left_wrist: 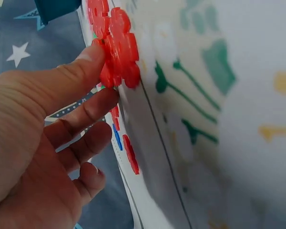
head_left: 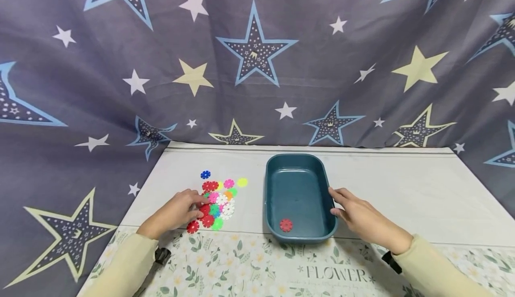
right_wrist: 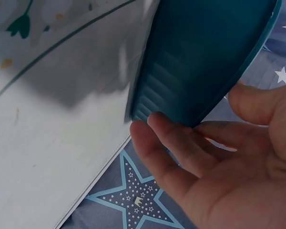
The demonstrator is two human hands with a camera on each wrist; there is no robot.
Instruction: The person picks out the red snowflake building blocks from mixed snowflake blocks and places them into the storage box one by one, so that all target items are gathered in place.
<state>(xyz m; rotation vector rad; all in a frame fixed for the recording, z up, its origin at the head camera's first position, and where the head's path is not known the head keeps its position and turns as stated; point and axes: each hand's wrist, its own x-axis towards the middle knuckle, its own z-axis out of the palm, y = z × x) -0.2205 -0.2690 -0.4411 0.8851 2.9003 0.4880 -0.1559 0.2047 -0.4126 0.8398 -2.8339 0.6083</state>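
It was a table [head_left: 382, 172] in a curtained corner, whether of a home or another place could not be told: a star-patterned curtain [head_left: 241, 105] hung from nine o'clock through twelve to three, and a flowered cloth [head_left: 225, 265] lay at six o'clock.

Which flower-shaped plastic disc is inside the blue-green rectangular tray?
The red flower-shaped plastic disc at the near end of the tray; the other discs lie outside it.
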